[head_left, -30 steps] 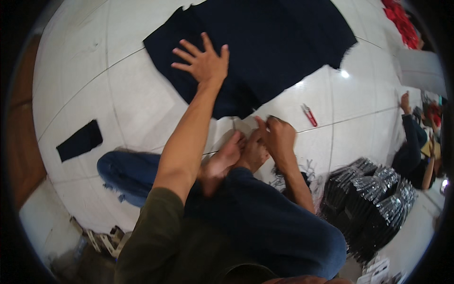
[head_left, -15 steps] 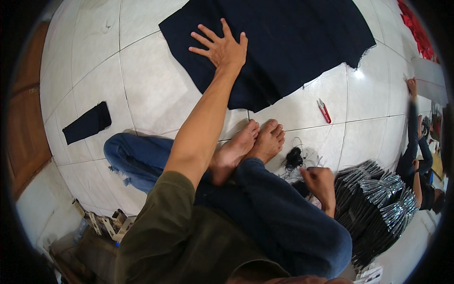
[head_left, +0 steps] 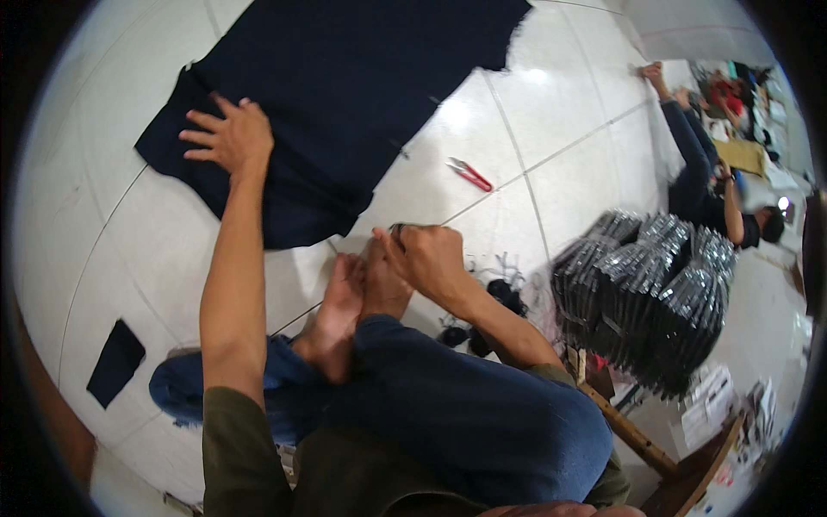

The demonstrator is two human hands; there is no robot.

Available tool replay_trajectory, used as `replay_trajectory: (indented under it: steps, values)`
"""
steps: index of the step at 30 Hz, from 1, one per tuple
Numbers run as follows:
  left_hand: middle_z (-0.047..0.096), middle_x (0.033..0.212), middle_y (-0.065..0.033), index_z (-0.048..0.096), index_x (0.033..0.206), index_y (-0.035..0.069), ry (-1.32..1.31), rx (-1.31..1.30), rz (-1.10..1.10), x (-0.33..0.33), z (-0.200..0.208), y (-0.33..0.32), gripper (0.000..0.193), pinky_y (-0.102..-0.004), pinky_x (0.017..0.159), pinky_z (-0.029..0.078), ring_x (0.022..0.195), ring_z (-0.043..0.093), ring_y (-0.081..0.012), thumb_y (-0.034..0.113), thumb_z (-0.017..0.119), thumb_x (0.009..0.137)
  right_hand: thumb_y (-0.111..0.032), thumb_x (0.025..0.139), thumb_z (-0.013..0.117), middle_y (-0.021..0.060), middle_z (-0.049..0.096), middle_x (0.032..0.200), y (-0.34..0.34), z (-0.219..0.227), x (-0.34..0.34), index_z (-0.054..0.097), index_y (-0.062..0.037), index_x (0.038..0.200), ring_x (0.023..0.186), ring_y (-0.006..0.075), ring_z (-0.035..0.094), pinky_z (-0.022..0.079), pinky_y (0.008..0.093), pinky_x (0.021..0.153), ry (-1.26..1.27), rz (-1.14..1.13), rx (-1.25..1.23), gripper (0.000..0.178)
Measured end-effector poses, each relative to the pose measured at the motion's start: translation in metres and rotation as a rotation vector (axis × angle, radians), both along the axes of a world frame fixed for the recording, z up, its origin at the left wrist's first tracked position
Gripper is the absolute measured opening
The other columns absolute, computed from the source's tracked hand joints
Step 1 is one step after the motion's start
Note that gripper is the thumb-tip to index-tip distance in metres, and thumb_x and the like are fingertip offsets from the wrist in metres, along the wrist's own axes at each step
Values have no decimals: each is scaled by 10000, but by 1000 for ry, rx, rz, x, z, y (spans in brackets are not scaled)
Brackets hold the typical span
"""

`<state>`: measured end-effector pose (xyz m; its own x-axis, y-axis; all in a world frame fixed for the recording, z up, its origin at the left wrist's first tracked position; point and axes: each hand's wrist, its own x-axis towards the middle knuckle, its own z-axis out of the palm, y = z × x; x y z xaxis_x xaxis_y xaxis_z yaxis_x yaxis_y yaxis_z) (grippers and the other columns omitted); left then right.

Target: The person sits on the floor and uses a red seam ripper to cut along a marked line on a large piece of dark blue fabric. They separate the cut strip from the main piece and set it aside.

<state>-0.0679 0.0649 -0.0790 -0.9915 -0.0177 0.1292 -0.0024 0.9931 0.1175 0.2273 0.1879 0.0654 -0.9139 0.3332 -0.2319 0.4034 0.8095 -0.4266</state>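
A large sheet of dark navy cloth (head_left: 345,95) with frayed edges lies on the tiles in front of me. My left hand (head_left: 233,142) presses flat on its left part, fingers spread. Over my feet, near the cloth's front edge, my right hand (head_left: 431,258) is closed. A small dark bit shows at its fingers, but I cannot make out what it is. Red-handled thread snips (head_left: 471,175) rest on the floor beyond that hand, beside the cloth. Tangled black thread (head_left: 504,297) lies close to my right forearm.
A small dark cloth piece (head_left: 116,362) lies at the left. Tied bundles of black strips with shiny ends (head_left: 646,297) stand at the right, with a wooden frame (head_left: 633,435) nearer me. Farther right, another person (head_left: 698,185) sits on the floor.
My right hand has moved from beside the black thread to above my feet, near the cloth. The view has turned right; my left hand still lies flat on the cloth.
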Motion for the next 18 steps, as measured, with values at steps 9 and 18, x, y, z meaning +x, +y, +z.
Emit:
replay_trajectory:
  steps: [9,18]
  values:
    - [113,1656,-363,324,1609,62,-45,-1,-36,4,-1,-1,647,-736,1181,61,1490,62,-654,432,322,1078,-295,940,746,150,541,490,24,69,72,565,-26,542,421,353,563,434,406,425,88,-24,-33,513]
    - [198,1631,-310,398,1589,293,-136,59,61,-3,35,-13,748,-647,1111,272,1470,231,-519,628,575,943,-407,984,653,208,609,604,32,58,44,652,1,677,558,408,612,525,438,588,-379,323,-572,510]
